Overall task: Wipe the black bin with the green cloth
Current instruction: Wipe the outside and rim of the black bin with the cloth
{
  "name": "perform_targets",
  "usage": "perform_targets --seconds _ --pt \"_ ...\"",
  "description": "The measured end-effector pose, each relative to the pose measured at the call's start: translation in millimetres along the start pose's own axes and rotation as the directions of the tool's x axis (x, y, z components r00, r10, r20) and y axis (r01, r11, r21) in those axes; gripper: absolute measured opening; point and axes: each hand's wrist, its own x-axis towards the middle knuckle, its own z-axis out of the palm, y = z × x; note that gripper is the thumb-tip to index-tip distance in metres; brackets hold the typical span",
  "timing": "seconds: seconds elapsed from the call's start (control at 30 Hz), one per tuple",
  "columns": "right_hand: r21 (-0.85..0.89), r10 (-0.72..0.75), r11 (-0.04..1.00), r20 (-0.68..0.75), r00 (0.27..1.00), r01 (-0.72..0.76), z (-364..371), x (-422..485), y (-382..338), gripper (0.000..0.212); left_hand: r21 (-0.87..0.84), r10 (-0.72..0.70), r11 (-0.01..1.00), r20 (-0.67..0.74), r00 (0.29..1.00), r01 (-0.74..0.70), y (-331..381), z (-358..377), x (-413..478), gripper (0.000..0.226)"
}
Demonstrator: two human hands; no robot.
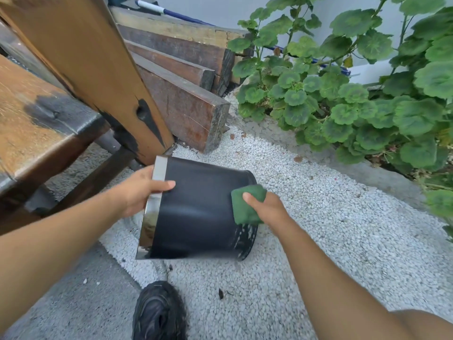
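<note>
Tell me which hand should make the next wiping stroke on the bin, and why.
Right. The right hand grips the green cloth against the black bin near its base. The left hand is occupied gripping the silver rim, steadying the bin on its side.

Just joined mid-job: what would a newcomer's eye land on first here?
The black bin, tipped on its side at centre, stands out: the left hand grips its shiny rim while the right hand holds a green cloth against its base end. Leafy green plants fill the right, and wooden beams lie at upper left.
</note>
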Motion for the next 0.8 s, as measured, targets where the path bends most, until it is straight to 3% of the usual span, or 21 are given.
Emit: perform_targets --seconds 0.1,0.27,0.4,0.53,0.63,0.8 --pt "-0.016 0.117 0.993 0.020 0.993 -0.116 -6 26 -17 0.064 -0.063 0.016 0.998 0.022 1.000 -0.015 9 0 2 0.040" --pt "-0.109 0.195 0.975 0.002 0.981 -0.193 -2 42 -15 0.081 -0.018 -0.047 0.999 -0.006 0.999 0.047 -17 5 5 0.052" --pt "-0.052 0.174 0.983 -0.003 0.985 -0.174 3 40 -6 0.071 0.035 -0.009 0.999 -0.095 0.995 0.012 -23 4 17 0.045" --pt "0.002 0.200 0.980 -0.047 0.979 -0.200 5 17 10 0.063 0.104 -0.006 0.994 -0.083 0.997 0.014 -23 5 22 0.054" --pt "0.066 0.133 0.990 -0.081 0.988 -0.127 13 -9 31 0.059 0.101 -0.016 0.995 -0.106 0.994 0.027 -23 3 22 0.059" --pt "0.079 0.064 0.996 -0.169 0.984 -0.052 31 -51 54 0.047 0.093 -0.019 0.995 -0.095 0.995 0.028 -23 2 18 0.050"
